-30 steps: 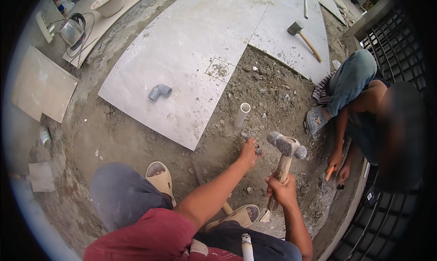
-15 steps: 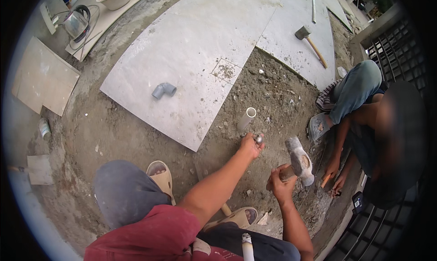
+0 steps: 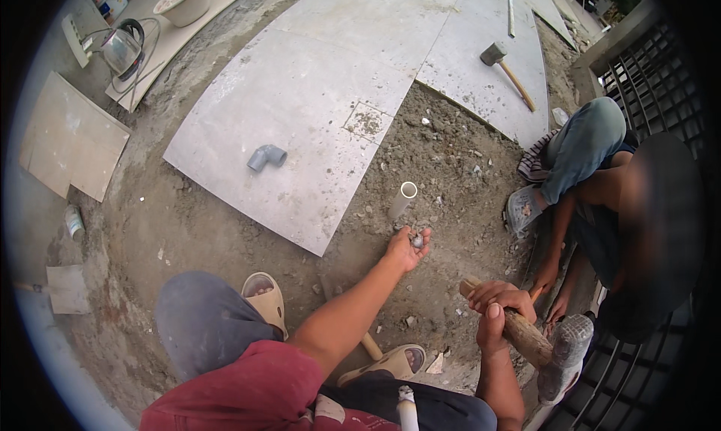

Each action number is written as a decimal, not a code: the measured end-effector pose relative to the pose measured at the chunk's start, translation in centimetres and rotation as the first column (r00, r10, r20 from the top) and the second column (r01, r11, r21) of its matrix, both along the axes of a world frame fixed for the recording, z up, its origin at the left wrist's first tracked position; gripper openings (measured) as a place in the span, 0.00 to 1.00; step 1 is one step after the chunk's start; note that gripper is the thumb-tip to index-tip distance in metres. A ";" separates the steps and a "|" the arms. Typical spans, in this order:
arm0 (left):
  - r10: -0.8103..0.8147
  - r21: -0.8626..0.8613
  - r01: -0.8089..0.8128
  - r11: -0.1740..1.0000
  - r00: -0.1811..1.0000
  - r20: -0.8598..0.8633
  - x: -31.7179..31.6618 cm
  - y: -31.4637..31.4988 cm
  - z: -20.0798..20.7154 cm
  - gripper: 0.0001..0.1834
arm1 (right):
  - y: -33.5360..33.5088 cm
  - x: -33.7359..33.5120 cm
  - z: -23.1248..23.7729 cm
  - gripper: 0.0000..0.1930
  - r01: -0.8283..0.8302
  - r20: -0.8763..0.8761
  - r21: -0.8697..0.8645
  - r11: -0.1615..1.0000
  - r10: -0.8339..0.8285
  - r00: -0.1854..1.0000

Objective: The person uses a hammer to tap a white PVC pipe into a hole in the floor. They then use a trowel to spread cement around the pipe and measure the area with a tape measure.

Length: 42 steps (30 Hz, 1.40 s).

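My left hand [image 3: 405,251] is closed low over the dirt, just nearer to me than an upright white plastic pipe [image 3: 404,200]. Out of its fingers shows the round, silvery end of a metal rod [image 3: 417,240]; the rest of the rod is hidden. My right hand [image 3: 499,311] grips the wooden handle of a hammer [image 3: 565,348] at the right, away from the left hand. The hammer's worn metal head points toward the lower right. Open-ended and standing in the soil, the pipe touches neither hand as far as I can see.
A grey pipe elbow [image 3: 267,158] lies on large grey tiles [image 3: 300,93]. Farther off rests a mallet [image 3: 509,74]. A co-worker [image 3: 601,176] crouches close at my right beside a dark metal grille [image 3: 653,78]. A kettle [image 3: 122,49] and a basin [image 3: 183,4] stand far left.
My right hand has swung the hammer down and to the right, and its head has turned toward the lower right. The left hand has shifted slightly left and nearer, still on the metal rod.
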<state>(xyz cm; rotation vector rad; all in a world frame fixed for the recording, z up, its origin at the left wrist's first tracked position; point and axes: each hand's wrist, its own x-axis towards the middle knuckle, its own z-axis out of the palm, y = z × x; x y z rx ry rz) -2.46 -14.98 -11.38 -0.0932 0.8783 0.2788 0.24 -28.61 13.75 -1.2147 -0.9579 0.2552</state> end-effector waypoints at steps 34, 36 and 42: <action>-0.224 0.388 0.325 0.863 0.933 -0.284 1.3 -3.0 1.4 0.14 | -7.6 -1.5 -5.4 0.09 -0.273 -0.402 -0.821 0.501 -0.167 0.900; -0.139 0.302 0.228 0.926 0.947 -0.289 0.0 -2.4 1.2 0.13 | -8.1 -1.5 -5.1 0.09 -0.265 -0.400 -0.820 0.507 -0.177 0.899; 0.026 0.057 -0.026 0.998 1.000 -0.001 -2.1 -1.4 -0.4 0.13 | -7.8 -1.7 -5.0 0.09 -0.240 -0.382 -0.796 0.555 -0.154 0.911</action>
